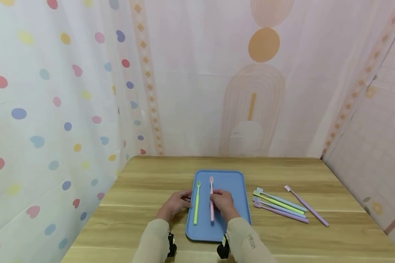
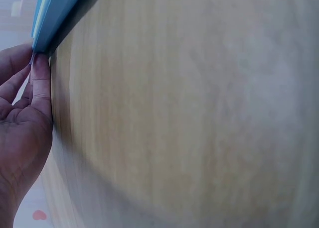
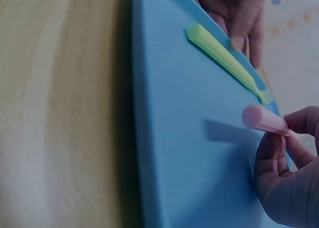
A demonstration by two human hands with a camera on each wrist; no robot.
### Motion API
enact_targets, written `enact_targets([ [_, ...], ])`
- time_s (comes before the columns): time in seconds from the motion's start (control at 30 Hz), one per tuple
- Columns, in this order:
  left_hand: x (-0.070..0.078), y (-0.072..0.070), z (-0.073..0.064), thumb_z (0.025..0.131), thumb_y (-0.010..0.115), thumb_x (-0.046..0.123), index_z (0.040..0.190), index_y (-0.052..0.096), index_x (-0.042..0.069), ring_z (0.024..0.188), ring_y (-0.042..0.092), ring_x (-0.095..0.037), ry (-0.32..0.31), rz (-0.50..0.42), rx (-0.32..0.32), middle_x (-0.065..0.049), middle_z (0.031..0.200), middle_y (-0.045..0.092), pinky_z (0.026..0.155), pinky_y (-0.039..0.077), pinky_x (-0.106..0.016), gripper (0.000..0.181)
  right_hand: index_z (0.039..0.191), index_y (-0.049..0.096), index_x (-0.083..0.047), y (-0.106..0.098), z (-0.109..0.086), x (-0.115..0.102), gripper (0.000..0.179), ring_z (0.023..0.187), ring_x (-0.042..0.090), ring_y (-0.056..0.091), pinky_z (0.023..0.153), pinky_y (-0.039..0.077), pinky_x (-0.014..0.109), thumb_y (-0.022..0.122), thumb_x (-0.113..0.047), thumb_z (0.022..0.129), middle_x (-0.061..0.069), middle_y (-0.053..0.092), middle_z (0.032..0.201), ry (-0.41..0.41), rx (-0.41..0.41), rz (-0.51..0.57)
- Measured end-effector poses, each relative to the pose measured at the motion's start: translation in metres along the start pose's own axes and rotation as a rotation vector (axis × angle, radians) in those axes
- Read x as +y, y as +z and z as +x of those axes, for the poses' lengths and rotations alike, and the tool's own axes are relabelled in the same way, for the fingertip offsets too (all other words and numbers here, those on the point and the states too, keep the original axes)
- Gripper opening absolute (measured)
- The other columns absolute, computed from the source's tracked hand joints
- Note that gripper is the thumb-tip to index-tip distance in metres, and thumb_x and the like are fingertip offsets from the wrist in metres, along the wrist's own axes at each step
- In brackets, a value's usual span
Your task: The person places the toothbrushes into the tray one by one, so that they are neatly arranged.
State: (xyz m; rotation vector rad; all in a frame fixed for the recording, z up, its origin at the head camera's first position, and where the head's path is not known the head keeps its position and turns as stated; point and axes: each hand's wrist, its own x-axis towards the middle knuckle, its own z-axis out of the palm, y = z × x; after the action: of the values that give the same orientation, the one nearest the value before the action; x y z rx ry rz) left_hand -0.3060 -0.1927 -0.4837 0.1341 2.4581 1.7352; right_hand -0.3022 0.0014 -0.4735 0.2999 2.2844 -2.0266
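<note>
A pink toothbrush (image 1: 212, 213) is pinched between the thumb and fingers of my right hand (image 1: 223, 201). In the right wrist view its handle end (image 3: 259, 117) stands raised above the blue tray (image 3: 164, 153), casting a shadow on it. My left hand (image 1: 177, 202) grips the left rim of the tray (image 1: 232, 182), thumb at the top of the rim and fingers along the outer side, as the left wrist view shows at the tray edge (image 2: 52, 19). A green toothbrush (image 1: 196, 204) lies lengthwise inside the tray near that rim, bristle end pointing away from me.
Right of the tray, several toothbrushes lie fanned on the wooden table (image 1: 135, 215): a light blue-green one (image 1: 283, 201), a yellow-green one (image 1: 279, 203), a blue one (image 1: 283, 209) and a purple one (image 1: 284, 213). Another purple toothbrush (image 1: 307, 206) lies slanted farther right. Patterned curtains (image 1: 191, 109) hang behind.
</note>
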Motion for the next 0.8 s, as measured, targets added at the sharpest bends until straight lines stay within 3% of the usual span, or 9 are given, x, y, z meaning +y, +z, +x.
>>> enact_targets([
  [0.37,0.000,-0.001,0.002,0.083,0.067,-0.011,0.136,0.055,-0.007,0.099,0.058,-0.023,-0.036,0.023,-0.013,-0.013,0.113,0.063,0.089,0.050,-0.037,0.054,0.112,0.071,0.002,0.024,-0.001,0.003,0.027,0.068,0.017,0.062,0.058,0.052,0.031,0.066,-0.006,0.087,0.011,0.069,0.089,-0.045,0.063,-0.184],
  [0.8,0.000,-0.002,0.001,0.084,0.066,-0.012,0.137,0.054,-0.007,0.099,0.057,-0.024,-0.048,0.032,-0.016,-0.014,0.113,0.062,0.089,0.050,-0.037,0.055,0.106,0.072,0.005,0.027,-0.006,0.002,0.024,0.081,0.022,0.063,0.071,0.054,0.037,0.066,-0.006,0.086,0.013,0.070,0.096,-0.197,0.001,-0.409],
])
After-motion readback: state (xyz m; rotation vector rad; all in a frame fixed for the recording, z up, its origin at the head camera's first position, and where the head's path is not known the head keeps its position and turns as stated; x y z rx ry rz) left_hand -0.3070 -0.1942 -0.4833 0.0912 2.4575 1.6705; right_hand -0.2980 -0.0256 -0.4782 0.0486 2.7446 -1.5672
